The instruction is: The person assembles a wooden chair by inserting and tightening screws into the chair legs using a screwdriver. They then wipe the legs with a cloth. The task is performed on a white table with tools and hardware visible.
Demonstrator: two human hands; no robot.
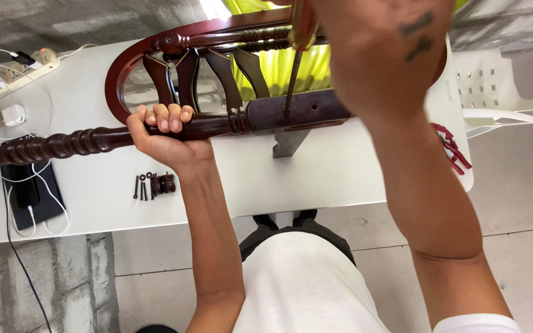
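The right hand (380,55) was nearest the camera, raised high in the view with its back toward the lens; it was closed around the yellowish handle of a screwdriver (295,68), whose dark shaft ran down to the square block of a dark wooden chair frame (291,111). The chair frame lay on its side across a white table (340,179), its oval back with curved slats toward the far edge and a turned leg stretching out to the left. The left hand (165,135) was wrapped tight around that leg, fingers curled over the top, just left of the block. On the table just below this hand lay a small cluster of dark bolts and wooden caps (153,184). At the left edge sat a power strip (29,66) with white cables and a phone (24,191).
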